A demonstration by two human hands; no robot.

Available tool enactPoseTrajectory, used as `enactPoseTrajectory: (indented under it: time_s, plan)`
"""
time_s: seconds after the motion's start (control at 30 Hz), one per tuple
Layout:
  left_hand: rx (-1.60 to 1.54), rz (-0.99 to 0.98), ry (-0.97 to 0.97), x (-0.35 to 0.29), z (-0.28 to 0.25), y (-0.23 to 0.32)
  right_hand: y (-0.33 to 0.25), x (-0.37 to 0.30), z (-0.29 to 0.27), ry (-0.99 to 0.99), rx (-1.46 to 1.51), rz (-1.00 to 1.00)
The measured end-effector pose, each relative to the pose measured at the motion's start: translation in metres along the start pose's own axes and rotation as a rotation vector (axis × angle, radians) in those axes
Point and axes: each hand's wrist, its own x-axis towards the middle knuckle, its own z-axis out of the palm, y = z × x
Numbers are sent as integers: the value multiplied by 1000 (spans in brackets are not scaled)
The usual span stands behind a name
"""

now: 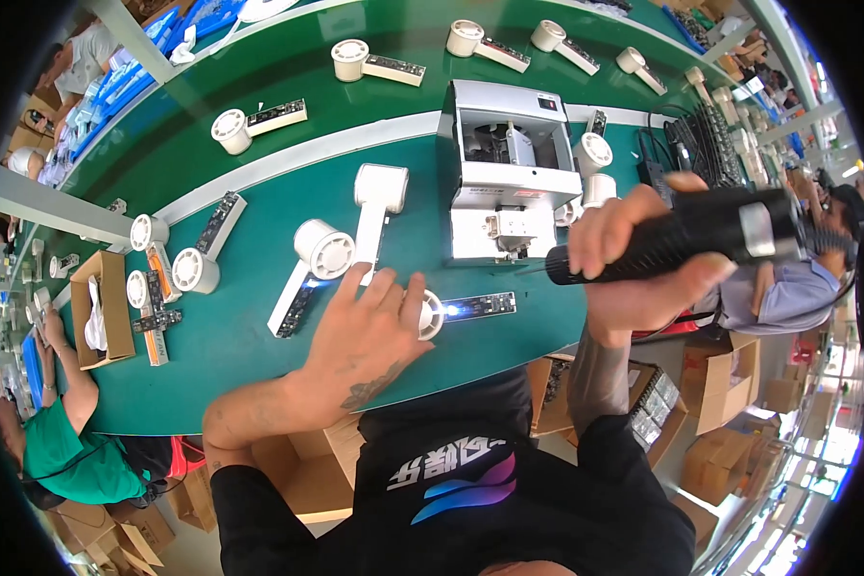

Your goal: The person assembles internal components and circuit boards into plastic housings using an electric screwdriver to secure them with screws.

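Observation:
My right hand [634,250] is wrapped around a black electric screwdriver [720,235], raised over the table's right side. Its bit end points left, toward the silver screw feeder [514,173]. Low on the table, my left hand [370,322] grips the round head of a white handheld fan [431,316], covering part of it. This fan's handle stretches right, with its circuit board [485,306] exposed and a bright light glowing on it. Just beyond my left fingers lie another fan [324,248] with a visible board and a white fan [381,192] turned face down.
More fans with bare boards lie at left [197,271] and along the green back shelf [350,60]. A small cardboard box [103,309] stands at the left edge. Cables and a black rack [706,144] crowd the right. A person in a green sleeve [62,437] works at left.

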Motion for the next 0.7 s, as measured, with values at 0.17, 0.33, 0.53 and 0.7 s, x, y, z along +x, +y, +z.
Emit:
enactPoseTrajectory:
  time_s: [0.17, 0.33, 0.53, 0.7]
  plan:
    - [20, 7, 4, 3, 0, 1, 13, 0, -3, -145, 65, -188]
    - [6, -6, 23, 1, 1, 2, 23, 3, -12, -381, -23, -50]
    - [0, 5, 15, 1, -2, 2, 18, 25, 0, -292, 177, 381]
    - [-73, -9, -5, 3, 0, 1, 19, 6, -17, -341, 109, 353]
